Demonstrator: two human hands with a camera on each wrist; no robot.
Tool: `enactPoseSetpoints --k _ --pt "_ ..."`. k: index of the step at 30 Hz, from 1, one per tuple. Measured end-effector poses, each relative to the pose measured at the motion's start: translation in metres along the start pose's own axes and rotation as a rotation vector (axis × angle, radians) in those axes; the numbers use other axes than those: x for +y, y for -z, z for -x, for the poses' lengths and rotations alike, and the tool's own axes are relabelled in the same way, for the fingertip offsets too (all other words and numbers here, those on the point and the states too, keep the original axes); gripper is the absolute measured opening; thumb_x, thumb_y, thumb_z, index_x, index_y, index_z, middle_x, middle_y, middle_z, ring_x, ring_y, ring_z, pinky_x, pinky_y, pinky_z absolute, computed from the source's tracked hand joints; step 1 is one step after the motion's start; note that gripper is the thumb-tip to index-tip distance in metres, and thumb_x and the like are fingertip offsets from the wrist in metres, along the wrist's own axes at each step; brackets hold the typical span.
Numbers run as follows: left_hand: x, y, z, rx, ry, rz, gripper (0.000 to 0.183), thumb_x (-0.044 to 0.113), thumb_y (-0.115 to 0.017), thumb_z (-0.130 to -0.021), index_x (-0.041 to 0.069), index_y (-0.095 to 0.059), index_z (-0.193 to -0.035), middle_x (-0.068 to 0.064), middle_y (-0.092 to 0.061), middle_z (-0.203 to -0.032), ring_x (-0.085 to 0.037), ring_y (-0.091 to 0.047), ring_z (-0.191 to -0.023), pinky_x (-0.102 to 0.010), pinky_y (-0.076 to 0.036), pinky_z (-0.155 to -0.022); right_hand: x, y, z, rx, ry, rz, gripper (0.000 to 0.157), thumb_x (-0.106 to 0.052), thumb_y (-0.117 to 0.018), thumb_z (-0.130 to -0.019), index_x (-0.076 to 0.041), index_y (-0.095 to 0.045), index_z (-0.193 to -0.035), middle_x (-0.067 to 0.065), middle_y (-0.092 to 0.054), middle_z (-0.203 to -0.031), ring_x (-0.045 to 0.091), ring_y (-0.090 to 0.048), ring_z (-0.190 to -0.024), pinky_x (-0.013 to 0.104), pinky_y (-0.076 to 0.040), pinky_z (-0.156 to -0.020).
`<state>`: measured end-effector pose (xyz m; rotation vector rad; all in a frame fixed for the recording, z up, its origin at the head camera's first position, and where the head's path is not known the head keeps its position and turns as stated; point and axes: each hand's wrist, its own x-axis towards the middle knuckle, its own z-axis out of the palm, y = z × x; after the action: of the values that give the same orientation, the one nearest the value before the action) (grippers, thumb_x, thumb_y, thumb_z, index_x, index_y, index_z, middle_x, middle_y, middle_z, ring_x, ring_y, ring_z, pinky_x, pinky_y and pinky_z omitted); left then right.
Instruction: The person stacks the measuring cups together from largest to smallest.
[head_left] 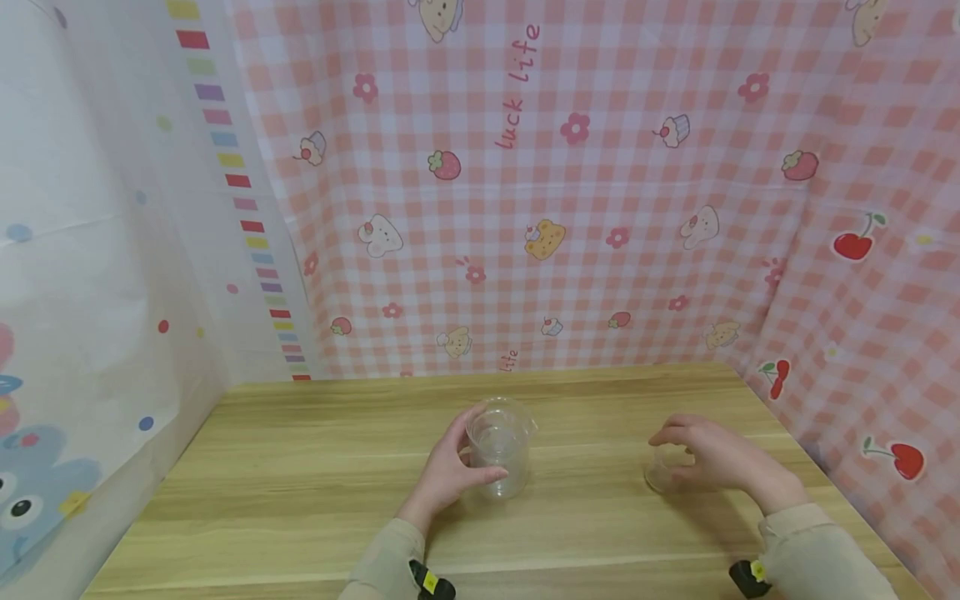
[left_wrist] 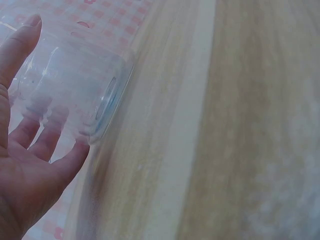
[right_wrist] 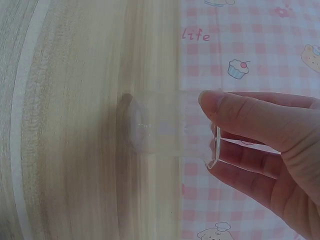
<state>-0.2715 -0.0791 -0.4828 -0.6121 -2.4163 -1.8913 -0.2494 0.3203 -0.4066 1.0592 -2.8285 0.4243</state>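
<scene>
A large clear beaker [head_left: 501,454] with a small spout at its rim stands upright on the table, left of the right hand. My left hand [head_left: 450,467] holds it from the left side, with thumb in front and fingers behind. In the left wrist view, the fingers show through the wall of the beaker [left_wrist: 70,75]. Farther right, my right hand [head_left: 712,454] pinches a smaller clear beaker [head_left: 657,475] by its upper rim. Seen from the right wrist, the thumb lies on the near side of this small beaker [right_wrist: 165,122], with the fingers beyond the rim.
The wooden table [head_left: 300,467] runs back to a pink checked cloth [head_left: 480,200] hanging behind it. Another pink cloth [head_left: 885,333] closes off the right side, and a white dotted cloth [head_left: 97,192] hangs at the left.
</scene>
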Motion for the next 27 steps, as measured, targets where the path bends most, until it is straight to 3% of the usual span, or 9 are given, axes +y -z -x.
enactPoseSetpoints --k 20,27 --pt "-0.002 -0.001 0.0 0.004 0.017 0.005 0.094 0.012 -0.09 -0.073 0.025 -0.038 -0.15 -0.009 -0.044 -0.148 -0.034 -0.046 -0.131 -0.051 -0.044 -0.103 -0.006 -0.003 -0.007 0.03 -0.03 -0.001 0.036 -0.01 -0.083 -0.077 -0.008 -0.071 -0.111 0.004 -0.064 -0.107 0.024 -0.065 -0.09 0.028 -0.056 -0.069" --pt "0.017 0.0 0.005 0.003 0.033 0.016 0.093 0.005 -0.087 -0.074 0.017 -0.037 -0.151 -0.015 -0.043 -0.149 -0.04 -0.044 -0.132 -0.056 -0.041 -0.103 -0.012 -0.003 -0.013 0.049 -0.022 0.003 0.036 -0.009 -0.083 -0.078 -0.008 -0.071 -0.111 0.004 -0.065 -0.107 0.021 -0.065 -0.089 0.03 -0.057 -0.07"
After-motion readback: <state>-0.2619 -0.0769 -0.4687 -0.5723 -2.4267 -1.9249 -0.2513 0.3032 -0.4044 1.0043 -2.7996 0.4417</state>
